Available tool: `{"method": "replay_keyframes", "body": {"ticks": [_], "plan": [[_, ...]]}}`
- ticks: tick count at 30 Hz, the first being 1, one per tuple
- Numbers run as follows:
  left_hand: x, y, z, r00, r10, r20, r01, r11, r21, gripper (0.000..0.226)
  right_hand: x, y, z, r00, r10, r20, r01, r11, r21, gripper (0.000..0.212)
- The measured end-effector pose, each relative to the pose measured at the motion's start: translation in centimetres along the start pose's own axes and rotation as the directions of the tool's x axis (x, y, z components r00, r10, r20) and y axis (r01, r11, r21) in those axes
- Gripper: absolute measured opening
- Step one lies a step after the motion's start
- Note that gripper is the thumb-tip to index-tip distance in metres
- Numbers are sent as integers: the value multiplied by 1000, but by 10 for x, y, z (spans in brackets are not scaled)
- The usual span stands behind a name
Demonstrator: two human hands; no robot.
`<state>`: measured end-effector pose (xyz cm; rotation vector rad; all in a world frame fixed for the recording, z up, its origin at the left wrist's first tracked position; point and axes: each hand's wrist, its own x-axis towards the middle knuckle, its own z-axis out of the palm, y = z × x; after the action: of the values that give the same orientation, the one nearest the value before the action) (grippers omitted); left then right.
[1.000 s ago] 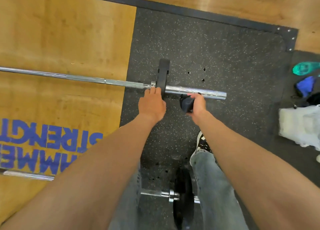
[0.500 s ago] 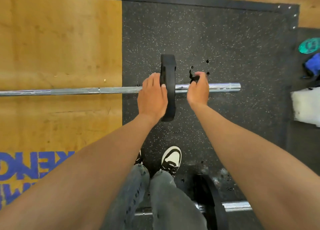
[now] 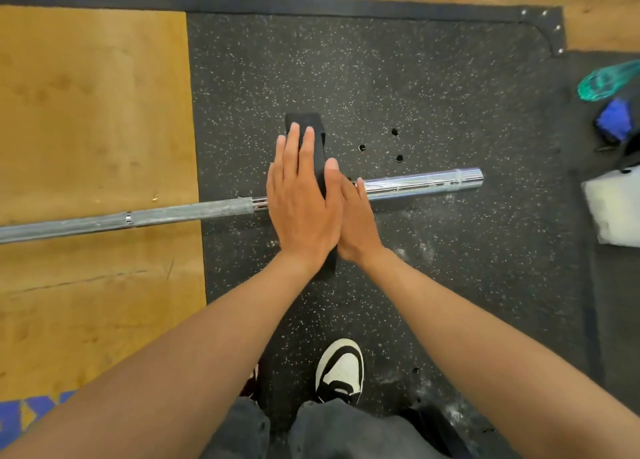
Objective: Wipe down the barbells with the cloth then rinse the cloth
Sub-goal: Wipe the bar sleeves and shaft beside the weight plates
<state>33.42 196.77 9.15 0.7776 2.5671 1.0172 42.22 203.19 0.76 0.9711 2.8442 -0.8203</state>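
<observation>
Hands press flat against a black plate (image 3: 304, 123) on the barbell (image 3: 419, 183): left hand (image 3: 299, 209) open, fingers straight along its near-left face, right hand (image 3: 356, 223) on the far side, its grip unclear. No cloth shows. The bar, running left and right of the hands, looks heavy, rigid and slick; best wiped by wrapping cloth round the sleeve.

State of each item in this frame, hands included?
Barbell: lying on the floor, one plate loaded.
Plate: upright on the sleeve, between both hands.
Left hand: flat, fingers straight against plate.
Right hand: on plate's other side; grip unclear.
Cloth: not visible.
</observation>
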Motion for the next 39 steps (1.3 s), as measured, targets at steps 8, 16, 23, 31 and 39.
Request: {"method": "replay_keyframes", "body": {"ticks": [8,16,23,31,39], "plan": [[27,2,4,964,258,-65,-247,958,149,54,19,72,-27,993,4,-121,-39,959,-281,41],[61,5,8,952,305,-28,-294,936,196,58,74,13,5,945,10,-326,-83,974,-210,28],[68,8,10,935,355,-16,-348,924,158,52,63,94,-38,906,134,-401,-199,972,-124,42],[74,6,11,928,372,-37,-363,920,148,47,74,20,9,936,-172,-308,107,970,-218,30],[63,5,10,931,356,-78,-354,934,41,40,70,86,-37,889,201,-412,-286,946,-154,41]]}}
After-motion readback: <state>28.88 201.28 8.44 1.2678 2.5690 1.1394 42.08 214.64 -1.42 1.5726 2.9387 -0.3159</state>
